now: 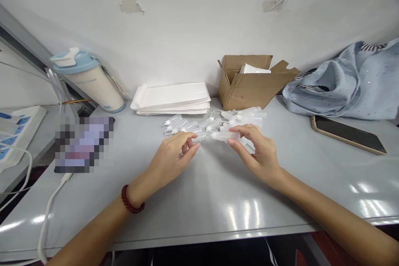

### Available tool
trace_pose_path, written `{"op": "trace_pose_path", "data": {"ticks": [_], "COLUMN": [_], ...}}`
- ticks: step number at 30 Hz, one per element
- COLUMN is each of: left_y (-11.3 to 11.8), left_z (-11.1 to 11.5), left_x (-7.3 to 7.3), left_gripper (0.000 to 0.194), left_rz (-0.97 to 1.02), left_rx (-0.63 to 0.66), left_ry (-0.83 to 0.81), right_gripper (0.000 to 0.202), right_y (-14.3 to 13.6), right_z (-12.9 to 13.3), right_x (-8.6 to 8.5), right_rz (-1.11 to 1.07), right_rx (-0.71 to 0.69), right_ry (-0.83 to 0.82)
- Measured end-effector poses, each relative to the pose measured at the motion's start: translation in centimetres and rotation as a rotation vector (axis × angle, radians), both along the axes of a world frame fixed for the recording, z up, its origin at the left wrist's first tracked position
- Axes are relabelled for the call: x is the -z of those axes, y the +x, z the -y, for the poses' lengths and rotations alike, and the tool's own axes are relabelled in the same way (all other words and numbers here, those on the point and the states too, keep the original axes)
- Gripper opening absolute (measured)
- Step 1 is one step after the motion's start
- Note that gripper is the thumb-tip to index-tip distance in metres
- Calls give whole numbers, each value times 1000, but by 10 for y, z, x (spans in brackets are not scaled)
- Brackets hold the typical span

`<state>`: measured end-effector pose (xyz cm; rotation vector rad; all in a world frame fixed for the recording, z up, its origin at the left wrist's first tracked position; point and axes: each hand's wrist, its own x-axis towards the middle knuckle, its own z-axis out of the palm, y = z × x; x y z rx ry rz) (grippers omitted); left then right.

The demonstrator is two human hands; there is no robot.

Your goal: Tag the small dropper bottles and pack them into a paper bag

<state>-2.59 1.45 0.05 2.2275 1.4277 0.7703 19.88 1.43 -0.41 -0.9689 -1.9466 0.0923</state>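
In the middle of the grey table, my right hand (258, 149) pinches a small translucent squeeze bottle (225, 135) between thumb and forefinger. The bottle lies nearly level, its narrow end towards my left hand. My left hand (174, 151) is closed in a pinch at that end; a thin clear piece (202, 137) shows by its fingertips, too small to make out. Just beyond my hands lie several more such bottles in a loose heap (252, 116), with a smaller group (181, 124) to the left. Some carry thin looped straps.
Behind the bottles are a stack of white envelopes (173, 99) and an opened cardboard box (249, 89) with white papers inside. A tumbler (93, 85), a blurred phone (84, 145) and a power strip (21, 133) stand left. Right are another phone (349, 135) and a blue cloth bag (343, 83).
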Motion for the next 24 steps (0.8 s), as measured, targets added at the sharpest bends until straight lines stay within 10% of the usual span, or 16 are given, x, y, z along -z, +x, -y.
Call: {"op": "trace_pose_path", "data": {"ticks": [24], "left_y": [5], "left_z": [4], "left_x": [-6], "left_gripper": [19], "left_rz": [106], "left_rx": [90], "left_ry": [-28], "right_gripper": [14], "right_y": [-2], "right_z": [6], "right_x": [-2], "right_rz": [-17], "right_rx": [-54], "right_ry": [-96]}}
